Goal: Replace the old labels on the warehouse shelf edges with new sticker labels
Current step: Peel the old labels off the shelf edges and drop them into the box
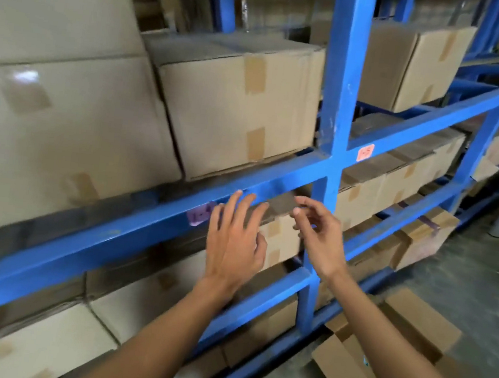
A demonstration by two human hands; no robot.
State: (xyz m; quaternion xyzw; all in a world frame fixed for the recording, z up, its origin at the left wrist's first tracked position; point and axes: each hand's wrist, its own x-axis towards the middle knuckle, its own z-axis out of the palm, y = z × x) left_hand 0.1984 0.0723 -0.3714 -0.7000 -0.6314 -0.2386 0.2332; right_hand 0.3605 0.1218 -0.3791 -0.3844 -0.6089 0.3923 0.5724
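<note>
Blue steel shelf [131,231] in front of me, taped cardboard boxes [236,106] on each level; purple label [198,213] on its edge.

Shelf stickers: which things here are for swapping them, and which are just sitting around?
For the job:
purple label on the blue shelf beam
pink label on the beam further right
left hand, open, beside the purple label
right hand, fingers loosely curled, nothing clearly in it

Just sitting around:
cardboard boxes on the shelves
flattened cardboard on the floor
</note>
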